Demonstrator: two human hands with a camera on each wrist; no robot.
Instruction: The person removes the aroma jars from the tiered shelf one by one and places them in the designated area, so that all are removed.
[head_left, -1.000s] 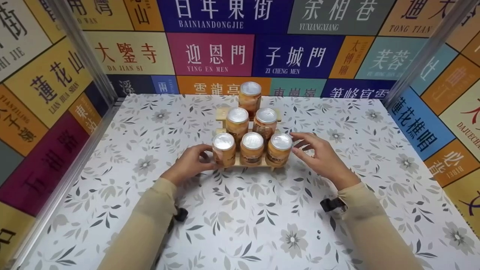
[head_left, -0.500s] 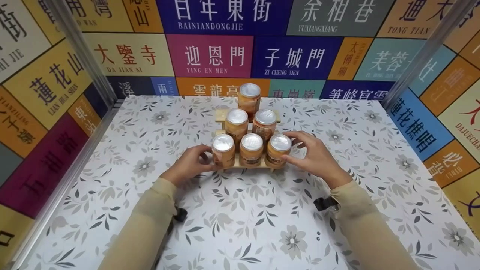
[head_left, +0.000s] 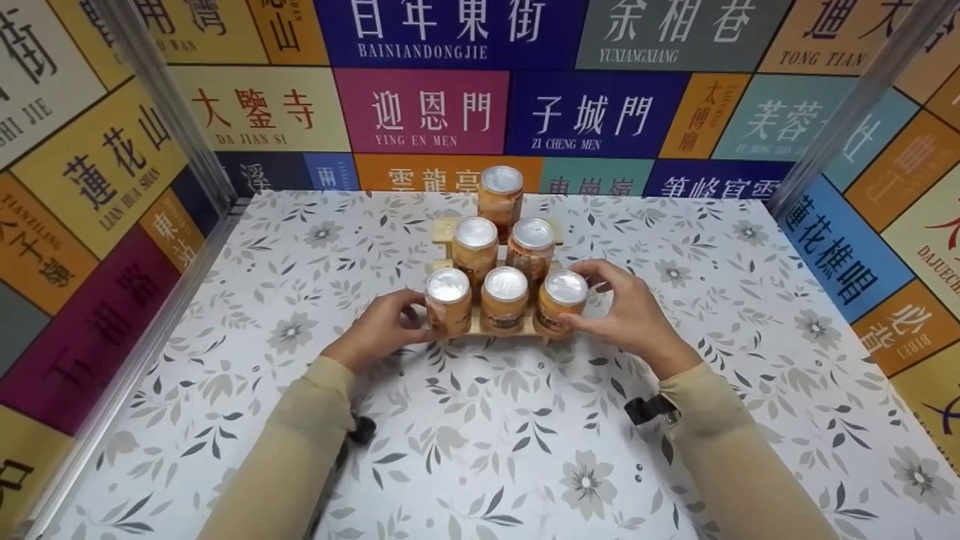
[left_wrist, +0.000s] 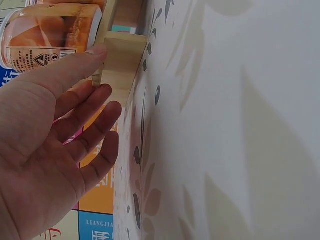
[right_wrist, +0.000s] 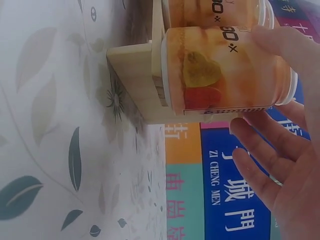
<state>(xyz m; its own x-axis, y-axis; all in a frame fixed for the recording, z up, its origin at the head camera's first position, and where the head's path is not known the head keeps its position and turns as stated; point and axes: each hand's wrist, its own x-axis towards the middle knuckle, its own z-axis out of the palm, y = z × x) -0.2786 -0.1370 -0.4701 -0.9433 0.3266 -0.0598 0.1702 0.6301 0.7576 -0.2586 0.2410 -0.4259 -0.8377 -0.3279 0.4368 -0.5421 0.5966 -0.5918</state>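
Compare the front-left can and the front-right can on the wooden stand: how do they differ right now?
The front-right can is gripped by the right hand, thumb and fingers around its side; the front-left can is only touched by the left hand, whose fingers lie straight against it and the wooden stand. The front-right can sits at the row's right end, the front-left at its left end. Both stand upright on the lowest step, with silver lids and orange labels.

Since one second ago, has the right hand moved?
Yes. The right hand moved left, toward the wooden rack; its fingers now curl round the front right can.
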